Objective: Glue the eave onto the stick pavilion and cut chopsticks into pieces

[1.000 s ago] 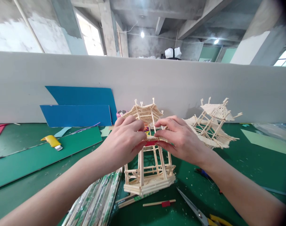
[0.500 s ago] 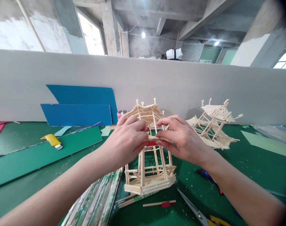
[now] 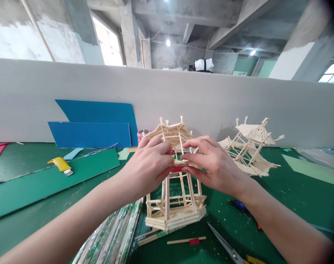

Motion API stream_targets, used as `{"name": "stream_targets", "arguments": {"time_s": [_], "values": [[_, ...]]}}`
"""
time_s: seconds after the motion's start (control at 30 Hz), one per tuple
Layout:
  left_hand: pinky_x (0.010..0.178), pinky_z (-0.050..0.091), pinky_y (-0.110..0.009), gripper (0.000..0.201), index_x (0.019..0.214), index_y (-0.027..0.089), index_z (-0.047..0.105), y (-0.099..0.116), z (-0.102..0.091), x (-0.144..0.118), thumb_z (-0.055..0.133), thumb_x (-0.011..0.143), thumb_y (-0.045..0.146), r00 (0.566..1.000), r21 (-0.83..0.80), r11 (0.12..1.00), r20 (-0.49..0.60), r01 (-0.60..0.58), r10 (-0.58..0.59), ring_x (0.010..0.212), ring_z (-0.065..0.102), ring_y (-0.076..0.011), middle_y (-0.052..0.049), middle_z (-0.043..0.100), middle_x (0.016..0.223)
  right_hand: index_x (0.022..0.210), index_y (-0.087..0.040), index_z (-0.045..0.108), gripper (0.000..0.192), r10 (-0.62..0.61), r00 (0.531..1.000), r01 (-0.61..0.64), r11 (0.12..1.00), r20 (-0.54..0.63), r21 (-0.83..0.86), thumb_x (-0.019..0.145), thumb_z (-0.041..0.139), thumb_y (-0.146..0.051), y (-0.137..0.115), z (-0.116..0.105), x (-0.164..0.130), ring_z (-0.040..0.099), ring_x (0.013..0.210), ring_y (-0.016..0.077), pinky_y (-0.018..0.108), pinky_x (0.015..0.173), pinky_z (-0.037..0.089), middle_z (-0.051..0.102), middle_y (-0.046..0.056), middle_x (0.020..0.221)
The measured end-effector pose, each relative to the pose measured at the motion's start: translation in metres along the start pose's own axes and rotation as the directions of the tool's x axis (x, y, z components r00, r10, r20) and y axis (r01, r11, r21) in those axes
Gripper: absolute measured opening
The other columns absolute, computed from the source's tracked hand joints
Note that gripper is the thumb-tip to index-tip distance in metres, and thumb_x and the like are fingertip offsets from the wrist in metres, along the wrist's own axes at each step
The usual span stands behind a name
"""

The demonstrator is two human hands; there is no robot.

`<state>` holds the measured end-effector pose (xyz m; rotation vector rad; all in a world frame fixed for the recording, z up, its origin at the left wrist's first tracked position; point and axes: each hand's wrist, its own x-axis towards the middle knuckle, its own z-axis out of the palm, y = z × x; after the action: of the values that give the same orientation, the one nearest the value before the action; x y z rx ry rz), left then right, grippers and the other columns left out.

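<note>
Your left hand (image 3: 149, 165) and right hand (image 3: 213, 165) pinch a small stick piece (image 3: 180, 162) from both sides, fingers closed on it, steadying it atop the stick pavilion frame (image 3: 174, 207) standing on the green surface (image 3: 293, 190), scissors (image 3: 224, 245) at its 4 o'clock.

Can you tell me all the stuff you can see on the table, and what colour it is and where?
stick pavilion: 1, pale wood, table centre, under both hands
small stick piece: 1, pale, pinched at the pavilion's top
stick roof model: 1, pale wood, tilted, right by the wall
blue boards: 2, blue, leaning on the wall, left
green sheet: 1, green, flat on the left
knife: 1, yellow handle, far left
stick bundle: 1, clear wrap with green print, bottom centre
loose stick: 1, pale with a red tag, in front of the pavilion
scissors: 1, metal blades, bottom right
left hand: 1, on the small piece
right hand: 1, on the small piece
</note>
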<state>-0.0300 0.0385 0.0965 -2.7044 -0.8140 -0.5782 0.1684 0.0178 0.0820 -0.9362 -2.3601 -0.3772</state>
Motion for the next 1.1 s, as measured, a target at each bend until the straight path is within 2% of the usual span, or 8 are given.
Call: {"name": "stream_targets", "arguments": {"time_s": [0.6, 0.83, 1.1], "values": [[0.07, 0.029, -0.034, 0.019, 0.072, 0.02, 0.063, 0.0, -0.002, -0.001, 0.047, 0.081, 0.026, 1.0, -0.011, 1.0, 0.027, 0.015, -0.015, 0.079, 0.041, -0.0191, -0.004, 0.054, 0.077, 0.087, -0.02, 0.063, 0.016, 0.015, 1.0, -0.015, 1.0, 0.011, -0.004, 0.083, 0.049, -0.026, -0.009, 0.003, 0.008, 0.042, 0.102, 0.0221, 0.039, 0.082, 0.034, 0.053, 0.005, 0.111], [0.069, 0.028, -0.033, 0.019, 0.072, 0.02, 0.063, -0.001, -0.002, -0.001, 0.047, 0.081, 0.024, 1.0, -0.007, 1.0, 0.025, 0.015, -0.015, 0.079, 0.041, -0.0192, -0.004, 0.054, 0.077, 0.093, -0.02, 0.062, 0.018, 0.04, 0.999, -0.04, 0.999, -0.001, -0.033, 0.08, 0.052, -0.028, -0.003, 0.0, 0.002, 0.043, 0.103, 0.023, 0.04, 0.083, 0.034, 0.051, 0.006, 0.113], [0.067, 0.027, -0.033, 0.017, 0.072, 0.02, 0.062, 0.0, -0.003, -0.002, 0.047, 0.081, 0.023, 0.999, -0.002, 1.0, 0.039, 0.014, -0.014, 0.079, 0.04, -0.019, -0.003, 0.053, 0.077, 0.085, -0.021, 0.064, 0.014, 0.018, 1.0, -0.018, 1.0, -0.004, 0.006, 0.081, 0.051, -0.026, 0.003, -0.005, -0.002, 0.044, 0.102, 0.023, 0.04, 0.083, 0.037, 0.051, 0.006, 0.111]]}}
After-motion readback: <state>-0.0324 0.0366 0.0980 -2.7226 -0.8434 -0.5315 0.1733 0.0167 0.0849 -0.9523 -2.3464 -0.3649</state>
